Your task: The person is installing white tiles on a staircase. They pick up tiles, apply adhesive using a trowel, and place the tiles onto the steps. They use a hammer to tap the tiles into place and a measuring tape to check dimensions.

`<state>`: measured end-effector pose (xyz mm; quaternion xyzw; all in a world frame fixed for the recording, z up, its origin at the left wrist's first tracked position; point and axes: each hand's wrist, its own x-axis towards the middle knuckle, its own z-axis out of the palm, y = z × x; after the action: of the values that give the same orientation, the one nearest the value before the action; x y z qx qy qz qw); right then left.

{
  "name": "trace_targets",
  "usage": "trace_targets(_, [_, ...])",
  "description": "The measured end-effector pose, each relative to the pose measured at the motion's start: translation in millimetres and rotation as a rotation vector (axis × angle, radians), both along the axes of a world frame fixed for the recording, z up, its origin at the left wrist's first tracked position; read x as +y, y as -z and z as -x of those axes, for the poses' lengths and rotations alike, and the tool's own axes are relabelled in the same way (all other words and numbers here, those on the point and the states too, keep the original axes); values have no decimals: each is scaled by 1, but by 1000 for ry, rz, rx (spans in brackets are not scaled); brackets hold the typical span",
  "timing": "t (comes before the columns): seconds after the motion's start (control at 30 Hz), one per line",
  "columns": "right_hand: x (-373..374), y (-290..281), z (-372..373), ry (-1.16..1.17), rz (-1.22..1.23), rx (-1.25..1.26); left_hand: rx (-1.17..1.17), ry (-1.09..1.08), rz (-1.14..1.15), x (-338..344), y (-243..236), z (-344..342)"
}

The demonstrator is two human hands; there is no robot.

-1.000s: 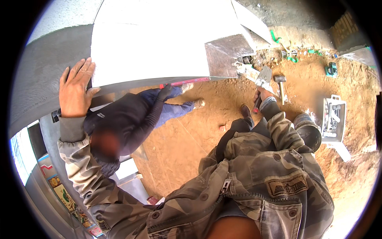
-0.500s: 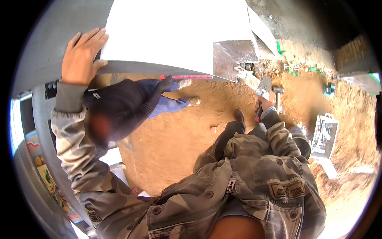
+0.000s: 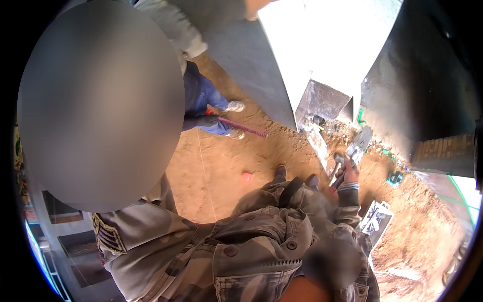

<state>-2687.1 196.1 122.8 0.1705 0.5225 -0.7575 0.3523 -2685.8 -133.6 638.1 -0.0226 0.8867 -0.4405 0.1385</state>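
My right hand (image 3: 351, 173) is closed round the handle of a trowel, whose flat grey blade (image 3: 360, 143) points up and away from me. Close beside that hand is a hammer (image 3: 339, 159) with a pale handle. At the top edge, a hand (image 3: 255, 8), apparently my left, is by the left edge of a bright white panel (image 3: 327, 35); it is blurred and cut off, so its fingers are unclear. A large blurred patch hides most of my left arm. A co-worker's dark-gloved hand (image 3: 204, 121) holds a red marked measuring strip (image 3: 244, 128) over the dirt.
A grey wall (image 3: 241, 60) adjoins the white panel, with a brown block (image 3: 327, 98) at its lower corner. An open tool case (image 3: 377, 220) lies on the dirt to my right. Beyond it sits a green-and-black device (image 3: 395, 178). A thin string (image 3: 205, 173) crosses the ground.
My view has turned, bringing the wall and panel rightward. The hand at the panel is now at the top edge. The co-worker's red strip has tilted, and my right hand still grips the trowel.
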Motion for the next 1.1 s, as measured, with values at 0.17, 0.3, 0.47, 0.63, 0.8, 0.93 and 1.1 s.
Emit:
trace_targets(0.17, [-68, -125, -2, 131, 162, 510, 118, 85, -87, -14, 4, 0])
trace_targets(0.3, [-141, -200, 5, -23, 321, 553, 175, 125, -137, -28, 4, -14])
trace_targets(0.47, [-232, -254, 25, 27, 495, 658, 220, 172, -169, -42, -5, -34])
trace_targets(0.63, [-264, -290, 12, 79, 454, 762, 252, 224, -188, -39, -7, -55])
trace_targets(0.8, [-266, -284, 22, 38, 192, 968, 300, 296, -221, -29, -8, -70])
trace_targets(0.93, [-271, -281, -1, 34, 66, 1303, 280, 303, -263, -24, 1, -76])
trace_targets(1.1, [-262, -279, 14, 50, -7, 1448, 271, 371, -285, -9, 5, -66])
